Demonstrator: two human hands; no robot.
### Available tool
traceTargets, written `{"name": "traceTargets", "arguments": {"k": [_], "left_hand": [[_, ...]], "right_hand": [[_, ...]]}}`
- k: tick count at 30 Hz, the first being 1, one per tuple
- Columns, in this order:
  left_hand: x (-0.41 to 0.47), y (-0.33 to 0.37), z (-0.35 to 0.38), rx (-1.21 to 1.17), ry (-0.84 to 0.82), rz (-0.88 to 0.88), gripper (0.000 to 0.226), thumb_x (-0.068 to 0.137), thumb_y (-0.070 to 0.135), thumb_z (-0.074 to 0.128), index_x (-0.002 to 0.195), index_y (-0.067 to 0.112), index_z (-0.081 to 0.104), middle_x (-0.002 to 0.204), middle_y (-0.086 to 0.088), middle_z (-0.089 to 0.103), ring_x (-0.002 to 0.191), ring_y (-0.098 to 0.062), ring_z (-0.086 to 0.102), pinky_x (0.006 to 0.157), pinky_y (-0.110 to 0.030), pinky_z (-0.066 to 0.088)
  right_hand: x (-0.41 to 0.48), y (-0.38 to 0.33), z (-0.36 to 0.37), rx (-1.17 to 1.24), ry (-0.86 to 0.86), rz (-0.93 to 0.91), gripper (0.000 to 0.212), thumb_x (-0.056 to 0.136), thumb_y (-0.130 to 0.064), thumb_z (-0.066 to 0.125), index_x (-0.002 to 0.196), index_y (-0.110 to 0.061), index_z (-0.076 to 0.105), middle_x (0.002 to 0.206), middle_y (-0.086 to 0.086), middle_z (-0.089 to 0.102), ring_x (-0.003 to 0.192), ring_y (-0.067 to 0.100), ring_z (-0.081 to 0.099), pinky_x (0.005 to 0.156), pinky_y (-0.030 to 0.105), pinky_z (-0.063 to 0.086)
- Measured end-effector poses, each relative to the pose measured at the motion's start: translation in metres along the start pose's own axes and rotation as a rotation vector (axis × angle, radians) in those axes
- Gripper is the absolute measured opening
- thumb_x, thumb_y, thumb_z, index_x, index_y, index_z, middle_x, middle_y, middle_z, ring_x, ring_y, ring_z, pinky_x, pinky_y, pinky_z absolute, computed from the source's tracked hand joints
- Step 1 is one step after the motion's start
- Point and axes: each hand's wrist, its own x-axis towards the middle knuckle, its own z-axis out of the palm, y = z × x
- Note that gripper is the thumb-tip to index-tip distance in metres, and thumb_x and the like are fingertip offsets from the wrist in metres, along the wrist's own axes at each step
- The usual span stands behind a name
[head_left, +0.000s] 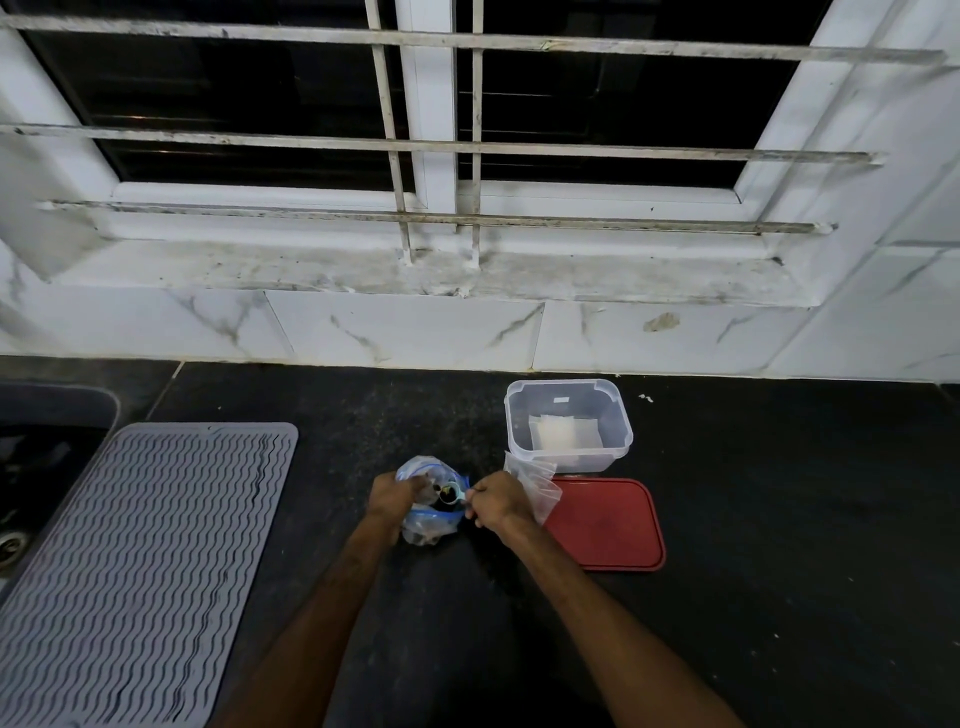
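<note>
My left hand (390, 496) grips the bag (428, 526) mouth, mid-counter (779, 545); my right hand (500, 501) pinches a scoop (450, 492) over its opening; tub (569, 415) far right; lid (605, 525) nearer.

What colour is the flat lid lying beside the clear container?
The lid is red, in the head view.

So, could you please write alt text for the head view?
Two hands work at a clear zip bag on a black counter: the left hand holds its mouth open, the right hand holds a small scoop at it. At right sit an open clear tub and a red lid; at left, a grey mat.
</note>
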Motion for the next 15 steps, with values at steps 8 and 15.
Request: {"name": "traceTargets", "arguments": {"k": [8, 15], "left_hand": [[-0.005, 0.0, 0.007, 0.13, 0.053, 0.079, 0.024, 0.079, 0.014, 0.076, 0.097, 0.001, 0.068, 0.09, -0.015, 0.071, 0.082, -0.028, 0.068, 0.072, -0.037, 0.057], [-0.002, 0.003, 0.003, -0.03, 0.002, 0.036, 0.014, 0.085, 0.003, 0.066, 0.098, -0.002, 0.068, 0.094, -0.023, 0.07, 0.084, -0.035, 0.067, 0.074, -0.041, 0.056]], "right_hand": [[-0.011, -0.018, 0.006, -0.109, 0.006, -0.063, 0.022, 0.087, -0.025, 0.056, 0.08, -0.01, 0.072, 0.072, 0.006, 0.074, 0.067, 0.022, 0.072, 0.065, 0.035, 0.06], [-0.006, -0.005, 0.002, 0.019, -0.027, -0.033, 0.031, 0.094, -0.018, 0.054, 0.064, -0.016, 0.062, 0.062, 0.004, 0.067, 0.047, 0.011, 0.055, 0.051, 0.025, 0.047]]}}
